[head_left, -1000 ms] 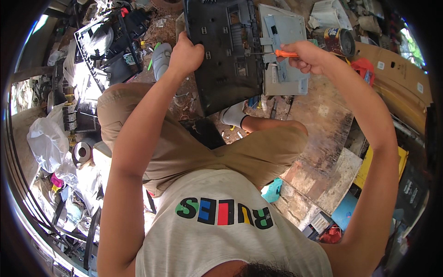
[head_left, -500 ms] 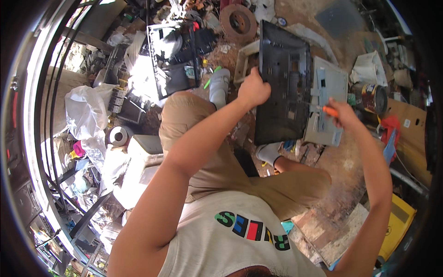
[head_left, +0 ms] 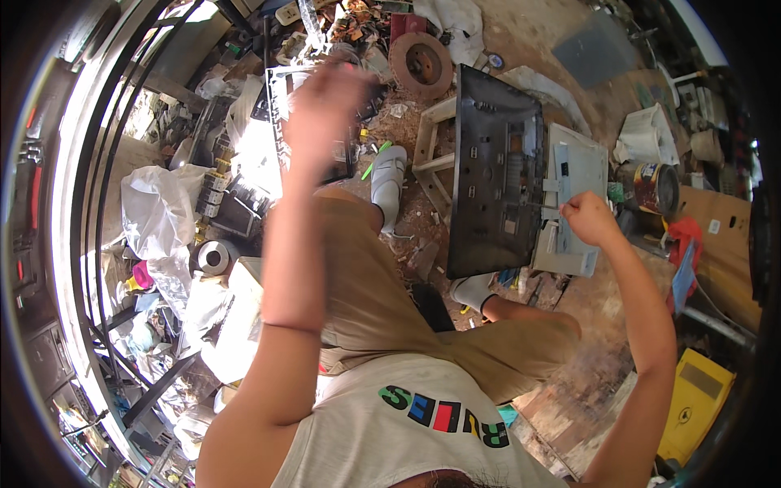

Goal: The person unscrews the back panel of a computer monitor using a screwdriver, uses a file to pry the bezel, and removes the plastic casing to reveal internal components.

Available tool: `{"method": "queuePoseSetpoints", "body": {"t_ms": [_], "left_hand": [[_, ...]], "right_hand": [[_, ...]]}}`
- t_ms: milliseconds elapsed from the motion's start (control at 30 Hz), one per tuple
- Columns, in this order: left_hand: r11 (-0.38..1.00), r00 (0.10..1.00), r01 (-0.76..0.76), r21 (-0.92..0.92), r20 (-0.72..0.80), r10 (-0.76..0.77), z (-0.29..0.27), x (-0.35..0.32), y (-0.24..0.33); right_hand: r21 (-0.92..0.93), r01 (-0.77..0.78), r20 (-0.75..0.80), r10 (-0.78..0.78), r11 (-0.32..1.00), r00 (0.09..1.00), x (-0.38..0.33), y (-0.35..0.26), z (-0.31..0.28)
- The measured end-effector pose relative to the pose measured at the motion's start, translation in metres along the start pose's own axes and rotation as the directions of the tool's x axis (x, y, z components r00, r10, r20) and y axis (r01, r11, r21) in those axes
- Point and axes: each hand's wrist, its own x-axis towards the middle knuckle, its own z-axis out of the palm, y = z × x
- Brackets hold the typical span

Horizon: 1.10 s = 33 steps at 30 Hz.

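Observation:
A black plastic back cover, like that of a flat screen, (head_left: 496, 175) stands tilted in front of my legs, its inner side showing slots and ribs. Against its right side leans a pale grey panel (head_left: 587, 146) with a blue-grey metal strip. My right hand (head_left: 590, 218) is closed beside that strip, fingertips pinched together at the cover's right edge; what they hold is hidden. My left hand (head_left: 333, 102) is away from the cover, smeared by motion above a heap of black plastic parts (head_left: 338, 163) at the upper left. Its fingers cannot be made out.
A wooden frame (head_left: 439, 163) sits behind the cover, near a rusty brake disc (head_left: 421, 65). To the right are a dark can (head_left: 657, 187), a white bucket (head_left: 648, 134), cardboard (head_left: 716, 236) and a yellow case (head_left: 695, 407). Plastic bags (head_left: 159, 207) and scrap crowd the left.
My left hand has let go of the cover's left edge and swung up and left over the black parts. The screwdriver's orange handle, visible before in my right hand, no longer shows.

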Motion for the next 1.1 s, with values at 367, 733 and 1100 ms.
{"method": "queuePoseSetpoints", "body": {"t_ms": [367,733,1100], "left_hand": [[0.422,0.679,0.562,0.712,-0.105,-0.727,-0.089,-0.034,-0.386],[0.733,0.881,0.465,0.496,-0.339,-0.33,-0.083,-0.043,-0.303],[0.669,0.998,-0.043,0.742,0.003,0.062,-0.047,0.114,-0.126]], "right_hand": [[0.069,-0.016,-0.041,0.019,0.997,0.999,-0.008,-0.008,0.002],[0.126,0.031,-0.072,-0.022,0.992,0.997,-0.005,-0.001,0.008],[0.095,0.006,-0.087,0.002,0.995,0.996,-0.005,0.006,0.01]]}}
